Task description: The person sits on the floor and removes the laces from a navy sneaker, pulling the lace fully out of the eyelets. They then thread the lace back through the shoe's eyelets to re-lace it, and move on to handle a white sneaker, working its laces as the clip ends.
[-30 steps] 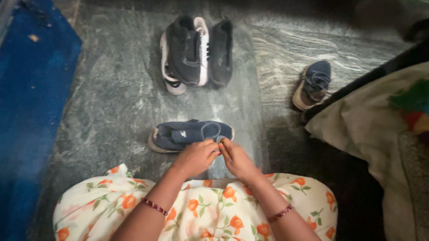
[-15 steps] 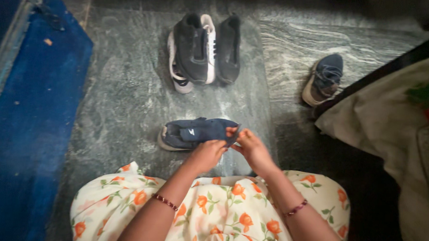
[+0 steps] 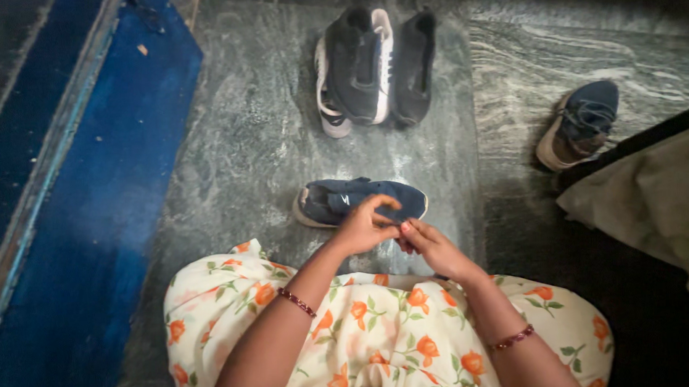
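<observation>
**Head view: two hands meet over a dark blue shoe on a stone floor**

Head view looks straight down past a lap covered in cream cloth with orange flowers point(image 3: 380, 329), which fills the near edge; the person appears to be sitting or crouching low, which puts the floor within easy reach. Each wrist wears a thin beaded bracelet.

Just beyond the lap, the left hand point(image 3: 365, 227) and the right hand point(image 3: 430, 248) come together, fingertips touching. The left hand's grip is pinched shut, thumb against forefinger, and the right hand's fingers close in beside it. Whatever sits between them is too small to make out; it may be a lace, but that cannot be told. The hands hover over the near edge of the dark blue shoe point(image 3: 360, 200), which lies sideways across the view, toe to the right, on the grey-green marbled floor point(image 3: 243, 143). Lying broadside and close, its opening is near the fingers.

Farther out, a pair of black shoes point(image 3: 374, 66) lies side by side, touching, the left one tipped so its white sole shows. Well apart to the right, a second dark blue shoe point(image 3: 579, 124) with a pale sole rests at an angle beside tan cloth point(image 3: 650, 198). A blue mat point(image 3: 94, 225) runs along the left.
</observation>
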